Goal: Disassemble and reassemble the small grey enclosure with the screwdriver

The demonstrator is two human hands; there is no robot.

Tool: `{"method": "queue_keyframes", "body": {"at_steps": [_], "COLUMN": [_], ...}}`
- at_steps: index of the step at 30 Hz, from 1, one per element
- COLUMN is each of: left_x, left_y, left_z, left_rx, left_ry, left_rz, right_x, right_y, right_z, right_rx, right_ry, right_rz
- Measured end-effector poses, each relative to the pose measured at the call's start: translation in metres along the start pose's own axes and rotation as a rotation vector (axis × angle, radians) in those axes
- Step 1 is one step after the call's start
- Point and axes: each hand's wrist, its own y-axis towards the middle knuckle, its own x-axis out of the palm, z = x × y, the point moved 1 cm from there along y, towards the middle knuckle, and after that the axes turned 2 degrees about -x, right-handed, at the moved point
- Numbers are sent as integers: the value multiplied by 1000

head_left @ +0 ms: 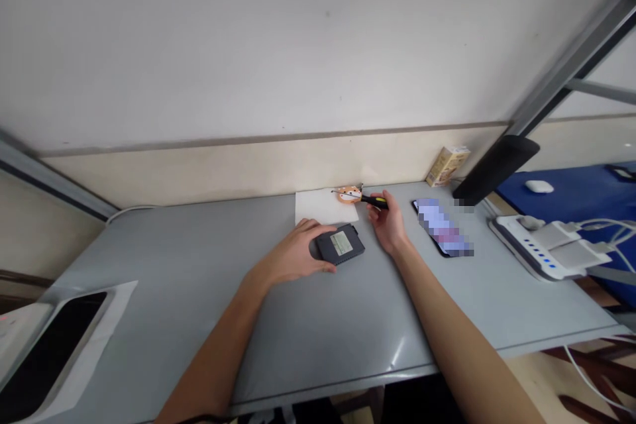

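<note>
1. Bare left forearm (238, 318) and right forearm (442, 298) are reaching over the grey desk (173, 252).
2. With my left hand (293, 252) I am clamping a black case (354, 243) by opposite edges, its pale label (342, 244) facing up. It is sitting nearer me than the white sheet (311, 205); whether it is touching the desk, I cannot tell.
3. My right hand (390, 225) is closing on the screwdriver (372, 201), whose shaft is pointing left over an orange-and-white spotted thing (348, 197).
4. I am judging this as a moment of steadying and tool handling; using the tip on the case would call for turning the shaft towards me and bracing the left grip.
</note>
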Motion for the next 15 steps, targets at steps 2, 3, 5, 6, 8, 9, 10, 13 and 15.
{"method": "queue_keyframes", "body": {"at_steps": [2,3,5,6,8,9,10,13,15], "left_x": [-2,-3,-2,-1,1,2,3,4,3], "left_y": [-2,-2,-5,-6,-7,-7,-7,-6,-5], "left_z": [4,5,8,9,9,8,7,2,-2], "left_rx": [-27,-37,-57,-68,-81,-76,-66,-49,-68], "left_ry": [-8,-7,-4,-5,-6,-5,-6,-59,-129], "left_rz": [-21,-25,-28,-26,-10,4,22,59,51], "right_x": [1,1,1,1,1,1,0,-1,-3], "right_y": [0,0,0,0,0,0,0,-2,-4], "right_z": [-1,-1,-2,-2,-2,-2,-2,-4,-6], "right_rx": [9,13,9,5,-5,-9,-12,-52,-125], "right_ry": [10,12,12,9,-3,-13,-23,-51,-51], "right_rz": [9,13,18,17,14,14,15,41,78]}}
